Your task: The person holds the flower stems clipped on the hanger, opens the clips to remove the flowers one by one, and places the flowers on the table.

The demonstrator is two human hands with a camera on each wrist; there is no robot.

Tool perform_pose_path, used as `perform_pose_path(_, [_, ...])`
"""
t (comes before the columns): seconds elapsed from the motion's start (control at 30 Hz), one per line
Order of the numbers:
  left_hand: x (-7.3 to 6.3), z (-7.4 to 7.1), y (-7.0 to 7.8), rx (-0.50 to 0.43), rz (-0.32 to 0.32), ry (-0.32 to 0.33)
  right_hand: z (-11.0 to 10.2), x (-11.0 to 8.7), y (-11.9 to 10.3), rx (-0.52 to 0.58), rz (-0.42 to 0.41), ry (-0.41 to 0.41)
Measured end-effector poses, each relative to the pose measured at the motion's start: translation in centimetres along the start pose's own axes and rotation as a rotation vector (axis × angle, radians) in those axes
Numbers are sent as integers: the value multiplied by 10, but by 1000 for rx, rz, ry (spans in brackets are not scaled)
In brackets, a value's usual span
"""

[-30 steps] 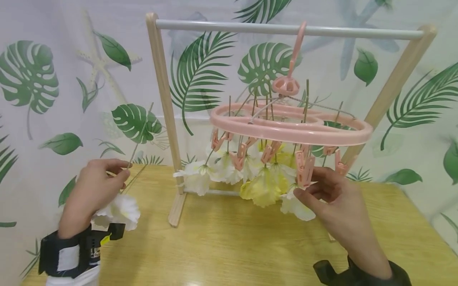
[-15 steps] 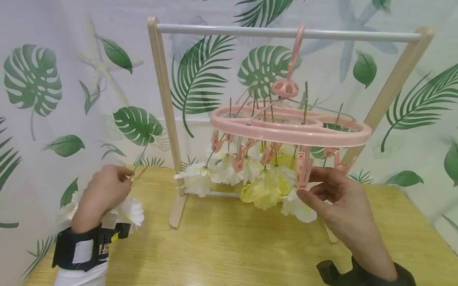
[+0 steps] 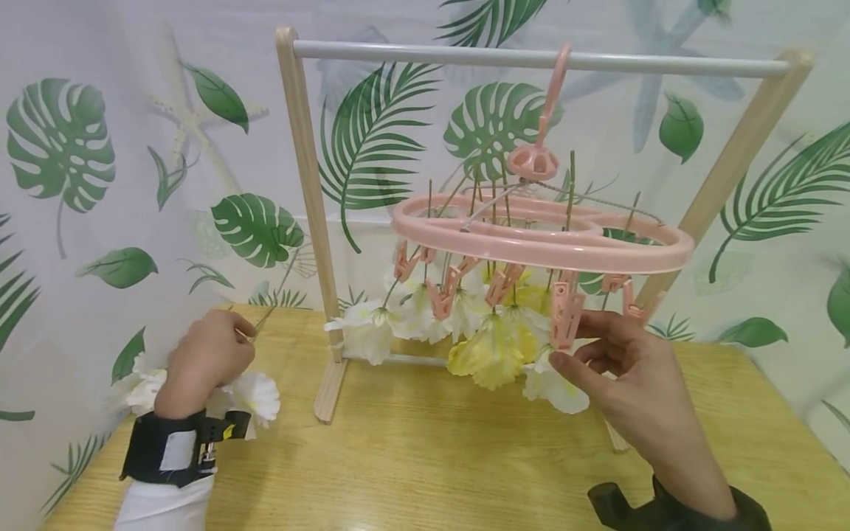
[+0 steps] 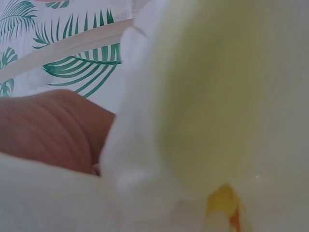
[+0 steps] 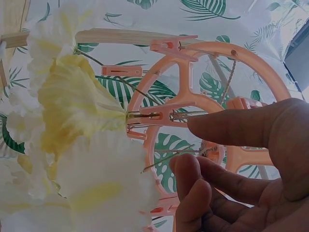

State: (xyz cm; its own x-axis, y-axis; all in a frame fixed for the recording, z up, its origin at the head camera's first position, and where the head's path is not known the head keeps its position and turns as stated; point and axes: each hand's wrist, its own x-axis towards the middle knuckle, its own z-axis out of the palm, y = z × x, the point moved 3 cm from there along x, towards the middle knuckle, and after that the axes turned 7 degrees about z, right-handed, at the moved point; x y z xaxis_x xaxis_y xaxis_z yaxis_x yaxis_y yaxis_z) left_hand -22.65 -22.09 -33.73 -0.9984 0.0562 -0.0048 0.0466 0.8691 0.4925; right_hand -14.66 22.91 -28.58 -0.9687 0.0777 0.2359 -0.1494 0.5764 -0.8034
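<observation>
At the left, my left hand (image 3: pixel 214 355) pinches the thin stem (image 3: pixel 274 295) of a white artificial flower (image 3: pixel 255 398). Blurred white petals (image 4: pixel 140 169) fill much of the left wrist view. A pink round clip hanger (image 3: pixel 544 253) hangs from a rack, its clothespins carrying white and yellow flowers head down. My right hand (image 3: pixel 637 387) is at the front pink clothespin (image 3: pixel 566 317), its thumb overlapping the white flower (image 3: pixel 554 387) there. In the right wrist view, a gap shows between thumb (image 5: pixel 227 128) and fingers (image 5: pixel 186 169), with nothing between them.
The rack has a white top bar (image 3: pixel 425 52) and wooden posts (image 3: pixel 307 184). Another white flower (image 3: pixel 142 387) shows beside my left wrist. A yellow wood-grain table (image 3: pixel 398 457) lies below, and a leaf-print backdrop (image 3: pixel 166 44) stands behind.
My left hand has moved right and slightly down, turning so the stem leans lower. The front clothespin has turned a little beside my right hand, which has barely moved.
</observation>
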Motion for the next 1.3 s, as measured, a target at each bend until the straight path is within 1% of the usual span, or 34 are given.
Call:
perform_pose_path(0.13, [3,4,-2,-3,-31,-38,1,0,1,0,8,-3])
perform_pose_path(0.37, [7,11,-6,34,-60,-115,2,1,0,1,11,-9])
perform_pose_path(0.6, [9,19,-8,48,-81,-136,2,1,0,11,-9,-10])
perform_pose_path(0.7, [10,21,-10,55,-93,-144,3,1,0,11,-2,-18])
perform_pose_path(0.8, [11,21,-12,68,-89,-151,3,1,0,9,11,-26])
perform_pose_path(0.93, [12,23,-14,77,-90,-179,3,1,-1,3,17,-27])
perform_pose_path(1.1, [14,27,-16,83,-123,-225,4,1,-1,6,8,-26])
perform_pose_path(1.3, [16,33,-19,87,-136,-242,4,1,-1,8,-3,-26])
